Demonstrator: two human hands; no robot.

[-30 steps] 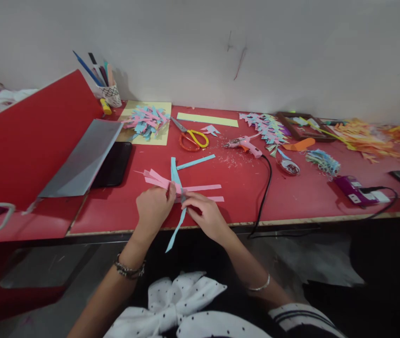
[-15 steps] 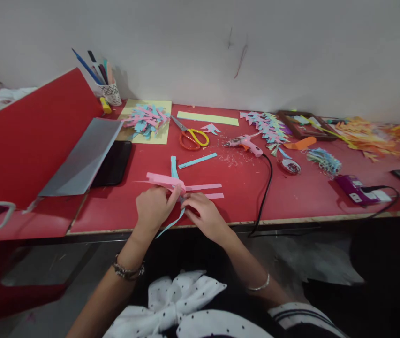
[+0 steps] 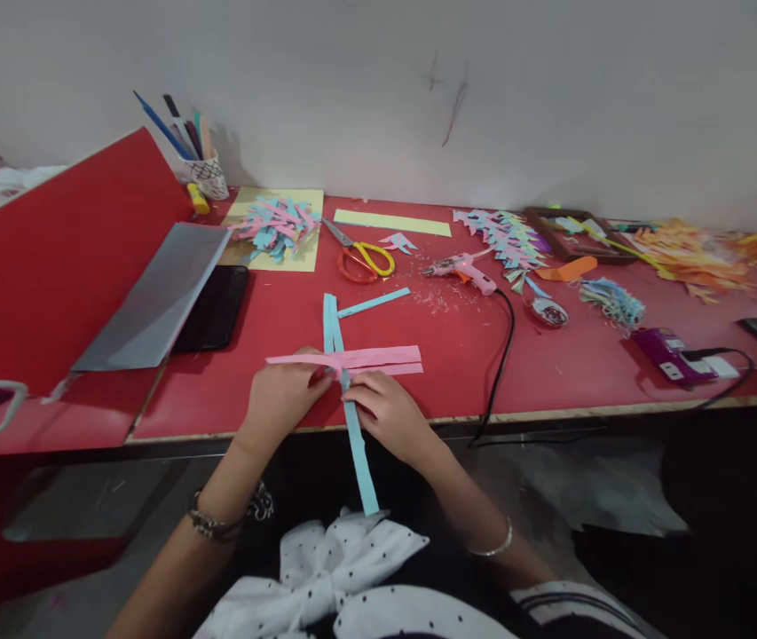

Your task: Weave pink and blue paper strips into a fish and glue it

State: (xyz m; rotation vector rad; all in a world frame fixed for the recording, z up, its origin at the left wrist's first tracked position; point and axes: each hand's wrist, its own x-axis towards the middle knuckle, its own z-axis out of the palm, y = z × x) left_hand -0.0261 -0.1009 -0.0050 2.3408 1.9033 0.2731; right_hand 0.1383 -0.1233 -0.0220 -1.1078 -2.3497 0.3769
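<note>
Pink paper strips (image 3: 384, 357) and light-blue paper strips (image 3: 331, 324) cross in a small knot-like join near the table's front edge. My left hand (image 3: 285, 392) is closed at the left of this join, its thumb and fingers pinching the pink strip there. On the other side, my right hand (image 3: 388, 410) pinches a blue strip (image 3: 359, 457) just under the join. That strip hangs over the edge toward my lap. The exact fold beneath the fingertips is hidden. Beyond the hands lies a loose blue strip (image 3: 374, 303).
Scissors (image 3: 368, 262) and a pink glue gun (image 3: 464, 269) with a black cord lie behind the strips. A heap of cut paper pieces (image 3: 278, 224) rests on a yellow sheet at the back. Left are a black tablet (image 3: 215, 311) and a raised red board (image 3: 78, 257).
The pink strip that curled up over my left hand now lies flatter, pointing left. A blue strip has swung down toward my lap, and both blue ends at the far side show.
</note>
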